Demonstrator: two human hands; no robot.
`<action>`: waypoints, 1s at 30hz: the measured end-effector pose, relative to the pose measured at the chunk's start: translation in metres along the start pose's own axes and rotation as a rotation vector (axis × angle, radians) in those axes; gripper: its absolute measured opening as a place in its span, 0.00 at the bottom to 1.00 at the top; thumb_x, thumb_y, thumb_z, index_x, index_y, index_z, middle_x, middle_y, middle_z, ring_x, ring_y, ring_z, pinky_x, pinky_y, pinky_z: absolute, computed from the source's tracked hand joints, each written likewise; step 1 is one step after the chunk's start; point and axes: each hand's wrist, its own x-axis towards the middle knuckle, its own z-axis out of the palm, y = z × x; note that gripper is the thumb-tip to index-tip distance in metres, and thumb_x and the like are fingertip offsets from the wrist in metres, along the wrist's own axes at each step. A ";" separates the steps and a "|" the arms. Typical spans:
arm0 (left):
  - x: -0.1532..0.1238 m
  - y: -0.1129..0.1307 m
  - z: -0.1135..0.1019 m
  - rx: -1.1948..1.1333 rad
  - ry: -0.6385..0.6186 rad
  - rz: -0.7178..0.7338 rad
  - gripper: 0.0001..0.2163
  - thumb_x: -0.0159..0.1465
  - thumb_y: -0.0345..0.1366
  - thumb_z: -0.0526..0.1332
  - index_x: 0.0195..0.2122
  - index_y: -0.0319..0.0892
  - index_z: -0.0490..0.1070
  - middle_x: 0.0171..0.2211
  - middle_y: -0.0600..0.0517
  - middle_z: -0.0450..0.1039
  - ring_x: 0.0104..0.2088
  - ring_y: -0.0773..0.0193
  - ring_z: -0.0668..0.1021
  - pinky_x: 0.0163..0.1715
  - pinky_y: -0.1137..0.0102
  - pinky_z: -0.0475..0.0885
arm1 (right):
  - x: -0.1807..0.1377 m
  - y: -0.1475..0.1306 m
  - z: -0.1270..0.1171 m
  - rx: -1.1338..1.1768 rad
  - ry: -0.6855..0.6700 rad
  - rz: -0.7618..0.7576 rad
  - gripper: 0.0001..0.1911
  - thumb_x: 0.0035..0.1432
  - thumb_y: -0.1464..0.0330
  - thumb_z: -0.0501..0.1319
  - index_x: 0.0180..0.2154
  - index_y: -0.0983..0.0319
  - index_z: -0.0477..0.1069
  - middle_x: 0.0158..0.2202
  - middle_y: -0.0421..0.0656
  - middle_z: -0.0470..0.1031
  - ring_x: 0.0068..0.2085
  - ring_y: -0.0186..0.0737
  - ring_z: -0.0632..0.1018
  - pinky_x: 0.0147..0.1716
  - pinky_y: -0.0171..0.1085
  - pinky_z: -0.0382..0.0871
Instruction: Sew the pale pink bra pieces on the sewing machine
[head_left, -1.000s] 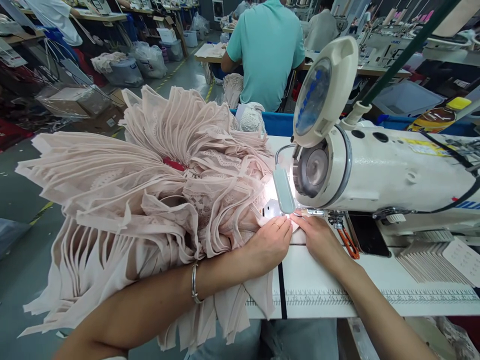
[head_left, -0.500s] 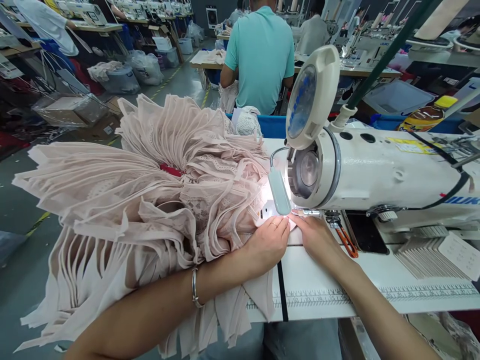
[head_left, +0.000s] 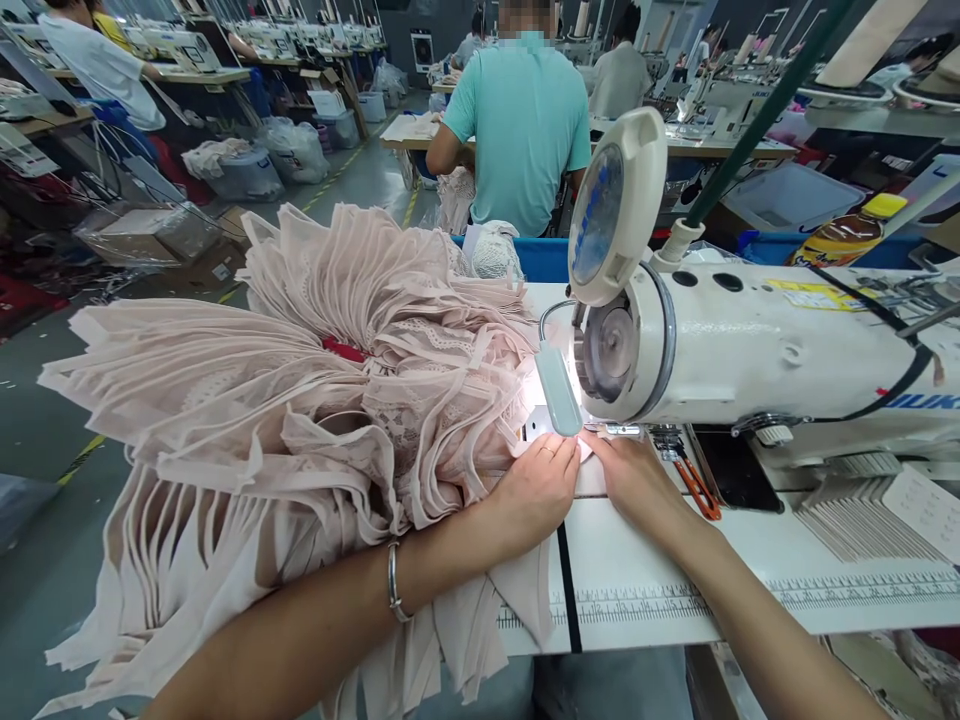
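Observation:
A white sewing machine stands on the right, its round end cover flipped up and a small lamp lighting the needle area. Just below that lamp, my left hand is closed on a piece of pale pink fabric at the machine bed. My right hand touches the same piece from the right, fingertips close to the left hand's; the lamp partly hides the spot. Left of the machine spreads a big heap of pale pink lace-trimmed garments, bunched at a red tie. My left forearm lies across its hanging front.
Orange-handled snips and a dark phone lie right of my right hand. Beyond them is a stack of beige strips with a card. A printed ruler runs along the table's front. A person in a teal shirt sits ahead.
The whole view has shifted slightly. Both hands stay at almost the same place by the machine, with the fabric between them.

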 end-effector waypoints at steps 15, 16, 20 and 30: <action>0.001 -0.012 -0.012 0.063 -0.041 0.034 0.13 0.67 0.20 0.46 0.41 0.35 0.69 0.42 0.43 0.74 0.40 0.59 0.76 0.39 0.65 0.69 | -0.002 0.003 0.000 0.000 0.071 -0.035 0.28 0.53 0.82 0.48 0.49 0.57 0.74 0.31 0.44 0.77 0.30 0.43 0.75 0.28 0.37 0.66; 0.002 -0.016 -0.015 0.066 -0.060 0.046 0.13 0.67 0.20 0.47 0.38 0.36 0.69 0.38 0.45 0.74 0.37 0.60 0.75 0.37 0.66 0.68 | -0.003 0.004 0.001 0.018 0.108 -0.048 0.28 0.52 0.82 0.48 0.48 0.57 0.74 0.33 0.45 0.79 0.33 0.43 0.76 0.32 0.38 0.68; 0.003 -0.032 -0.034 0.060 -0.093 0.010 0.12 0.65 0.19 0.49 0.32 0.39 0.67 0.28 0.49 0.70 0.31 0.60 0.73 0.31 0.67 0.65 | -0.011 0.008 0.005 0.159 0.252 -0.143 0.25 0.57 0.81 0.48 0.46 0.56 0.76 0.44 0.42 0.80 0.42 0.40 0.78 0.44 0.39 0.71; 0.004 -0.033 -0.031 0.009 -0.112 0.066 0.11 0.67 0.20 0.48 0.35 0.37 0.68 0.30 0.49 0.69 0.34 0.62 0.72 0.32 0.69 0.63 | -0.013 0.006 0.002 0.203 0.286 -0.213 0.24 0.60 0.79 0.49 0.47 0.55 0.77 0.43 0.42 0.79 0.43 0.40 0.78 0.45 0.40 0.74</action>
